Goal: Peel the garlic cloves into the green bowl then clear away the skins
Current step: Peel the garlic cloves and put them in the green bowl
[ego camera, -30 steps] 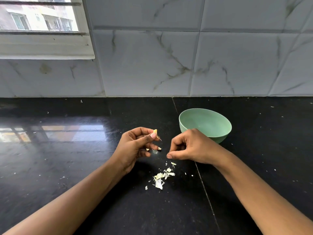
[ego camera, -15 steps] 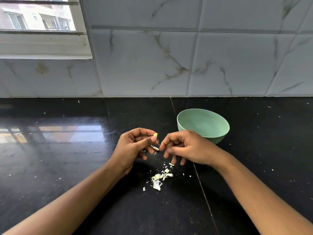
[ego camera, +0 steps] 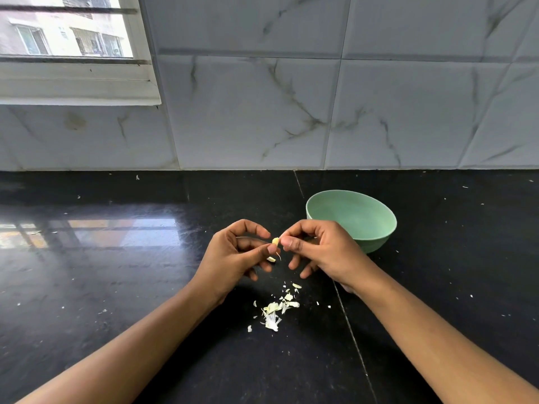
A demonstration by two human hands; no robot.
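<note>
Hands (ego camera: 275, 252) on garlic clove (ego camera: 275, 241), bowl (ego camera: 376, 243) beside.

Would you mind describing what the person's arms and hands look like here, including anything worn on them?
Both forearms enter from the bottom edge and are bare as far as the frame shows: no sleeves reach into view. The left hand and the right hand wear no gloves, and no rings, watch or bracelets are visible. The fingernails that show look short and unpainted. No markings or bandages can be seen.

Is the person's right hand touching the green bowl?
Cannot tell. In the head view the right hand overlaps the near rim of the green bowl, hiding where they would meet; it may simply be held in front of it, pinching the garlic clove.
</note>
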